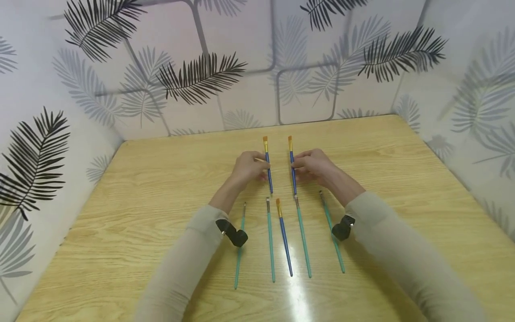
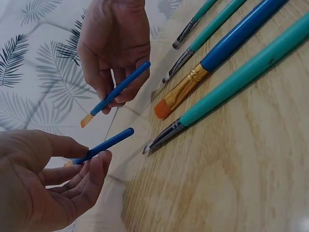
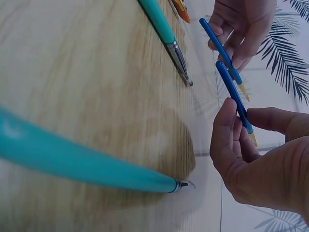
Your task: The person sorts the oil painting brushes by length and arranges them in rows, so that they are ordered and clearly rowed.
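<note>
My left hand [image 1: 251,167] pinches a blue paintbrush [image 1: 268,172] between thumb and fingers, bristles pointing away from me. Opposite it, my right hand [image 1: 313,164] pinches a second blue paintbrush [image 1: 293,174] in the same way, its orange bristles also at the far end. The two brushes stand a short gap apart, nearly parallel. In the left wrist view, the left hand's brush [image 2: 108,143] and the right hand's brush [image 2: 120,88] both appear raised off the table. A third blue paintbrush [image 1: 285,241] lies on the wood nearer to me.
Several green paintbrushes lie about the third blue one: one at far left [image 1: 243,223], one [image 1: 271,246] and another [image 1: 303,241] beside it, one at right [image 1: 334,237] partly under the right wrist's camera. The wooden table [image 1: 141,201] meets a leaf-patterned wall [image 1: 249,98] at the back.
</note>
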{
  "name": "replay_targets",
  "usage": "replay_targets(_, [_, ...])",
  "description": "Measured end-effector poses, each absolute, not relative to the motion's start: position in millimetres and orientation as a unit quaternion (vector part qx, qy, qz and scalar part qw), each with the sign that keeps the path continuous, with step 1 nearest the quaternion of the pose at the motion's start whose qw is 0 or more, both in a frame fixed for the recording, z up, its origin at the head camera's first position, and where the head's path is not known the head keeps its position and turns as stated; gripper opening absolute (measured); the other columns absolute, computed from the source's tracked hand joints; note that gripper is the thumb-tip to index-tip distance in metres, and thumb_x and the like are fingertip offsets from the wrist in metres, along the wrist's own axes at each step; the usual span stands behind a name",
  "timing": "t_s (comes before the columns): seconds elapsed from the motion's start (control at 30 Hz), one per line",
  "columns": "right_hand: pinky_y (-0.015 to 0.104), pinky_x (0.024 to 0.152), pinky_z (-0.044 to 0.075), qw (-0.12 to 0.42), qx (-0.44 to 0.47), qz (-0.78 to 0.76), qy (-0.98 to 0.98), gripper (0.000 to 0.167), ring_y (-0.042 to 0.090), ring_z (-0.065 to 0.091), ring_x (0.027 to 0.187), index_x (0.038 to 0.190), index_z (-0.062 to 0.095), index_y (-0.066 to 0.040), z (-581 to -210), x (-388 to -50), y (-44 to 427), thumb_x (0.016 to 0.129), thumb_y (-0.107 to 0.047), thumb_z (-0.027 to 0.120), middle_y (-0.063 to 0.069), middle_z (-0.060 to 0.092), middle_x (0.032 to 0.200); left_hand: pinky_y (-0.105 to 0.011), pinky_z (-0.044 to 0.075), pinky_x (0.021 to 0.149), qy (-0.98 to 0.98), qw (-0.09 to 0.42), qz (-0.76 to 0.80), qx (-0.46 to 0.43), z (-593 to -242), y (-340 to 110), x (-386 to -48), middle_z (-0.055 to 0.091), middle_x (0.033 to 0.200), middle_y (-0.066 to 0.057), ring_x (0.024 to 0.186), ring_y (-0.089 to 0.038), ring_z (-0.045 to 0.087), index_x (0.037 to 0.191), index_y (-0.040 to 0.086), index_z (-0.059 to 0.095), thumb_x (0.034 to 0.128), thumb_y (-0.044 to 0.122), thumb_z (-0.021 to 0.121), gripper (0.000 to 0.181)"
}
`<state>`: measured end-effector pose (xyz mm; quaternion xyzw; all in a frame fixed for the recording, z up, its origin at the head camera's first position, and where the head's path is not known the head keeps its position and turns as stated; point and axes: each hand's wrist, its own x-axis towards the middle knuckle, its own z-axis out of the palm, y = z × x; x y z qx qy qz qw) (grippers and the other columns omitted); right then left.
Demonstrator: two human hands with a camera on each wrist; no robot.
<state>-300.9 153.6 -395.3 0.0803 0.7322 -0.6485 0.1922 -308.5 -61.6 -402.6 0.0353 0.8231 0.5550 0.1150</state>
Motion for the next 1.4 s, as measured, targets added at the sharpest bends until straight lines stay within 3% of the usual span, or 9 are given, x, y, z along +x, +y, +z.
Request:
replay_targets(0.1, [0.031, 0.081, 0.064, 0.186, 0.085, -0.651, 0.731, 0.049, 0.012, 0.070, 0.071, 0.147, 0.047, 0.008, -396.3, -304.3, 152.1, 0.102, -0.004, 0.061, 0.023, 0.065, 0.123, -0.028, 0.063, 0.066, 0.825, 0.120, 0.551, 0.033, -402.9, -58.7, -310.7, 0.074, 0.104, -0.020, 0.065, -0.019, 0.071, 0.135, -0.008, 0.061, 0.0978, 0.003, 0.066, 0.039])
replay_targets(0.3, [0.035, 0.085, 0.064, 0.172, 0.100, -0.656, 0.728, 0.043, 0.014, 0.069, 0.069, 0.139, 0.054, 0.013, -401.2, -313.6, 147.4, 0.099, 0.000, 0.062, 0.012, 0.069, 0.092, -0.026, 0.063, 0.065, 0.827, 0.128, 0.547, 0.029, -405.6, -53.6, -312.4, 0.074, 0.089, -0.019, 0.064, -0.018, 0.069, 0.130, -0.012, 0.063, 0.0987, 0.002, 0.065, 0.034])
replay_targets(0.43, [0.035, 0.082, 0.065, 0.157, 0.100, -0.650, 0.737, 0.037, 0.015, 0.070, 0.066, 0.132, 0.058, 0.016, -402.6, -315.6, 145.2, 0.097, 0.003, 0.063, 0.011, 0.069, 0.084, -0.025, 0.063, 0.064, 0.829, 0.124, 0.544, 0.026, -408.3, -48.6, -313.2, 0.074, 0.089, -0.019, 0.064, -0.017, 0.070, 0.125, -0.012, 0.065, 0.0982, 0.002, 0.067, 0.031])
replay_targets(0.63, [0.033, 0.077, 0.065, 0.149, 0.086, -0.634, 0.754, 0.035, 0.017, 0.070, 0.068, 0.128, 0.059, 0.017, -400.9, -314.2, 138.9, 0.096, 0.005, 0.064, 0.016, 0.069, 0.089, -0.023, 0.062, 0.060, 0.839, 0.112, 0.532, 0.024, -411.2, -43.6, -316.0, 0.075, 0.096, -0.022, 0.060, -0.015, 0.069, 0.124, -0.013, 0.066, 0.0963, 0.000, 0.070, 0.031])
replay_targets(0.77, [0.034, 0.081, 0.065, 0.146, 0.090, -0.620, 0.766, 0.034, 0.019, 0.072, 0.072, 0.127, 0.061, 0.015, -401.5, -314.2, 134.7, 0.096, 0.005, 0.066, 0.017, 0.070, 0.092, -0.024, 0.062, 0.060, 0.853, 0.106, 0.510, 0.025, -411.4, -40.7, -317.1, 0.076, 0.095, -0.023, 0.058, -0.014, 0.069, 0.122, -0.012, 0.068, 0.0949, -0.001, 0.072, 0.029])
replay_targets(1.1, [0.032, 0.075, 0.065, 0.117, 0.086, -0.569, 0.809, 0.027, 0.019, 0.072, 0.070, 0.120, 0.067, 0.013, -405.6, -314.7, 128.2, 0.095, 0.002, 0.068, 0.021, 0.073, 0.095, -0.026, 0.064, 0.064, 0.884, 0.085, 0.458, 0.034, -410.6, -32.9, -316.2, 0.077, 0.094, -0.022, 0.068, -0.022, 0.076, 0.110, -0.010, 0.074, 0.0940, -0.001, 0.073, 0.019])
replay_targets(1.4, [0.032, 0.078, 0.065, 0.107, 0.085, -0.555, 0.820, 0.026, 0.031, 0.076, 0.093, 0.120, 0.068, 0.011, -403.3, -312.6, 126.1, 0.095, 0.001, 0.068, 0.028, 0.073, 0.111, -0.024, 0.063, 0.060, 0.895, 0.066, 0.438, 0.048, -411.1, -29.0, -318.4, 0.077, 0.095, -0.022, 0.067, -0.023, 0.077, 0.098, -0.009, 0.077, 0.0921, -0.003, 0.075, 0.009])
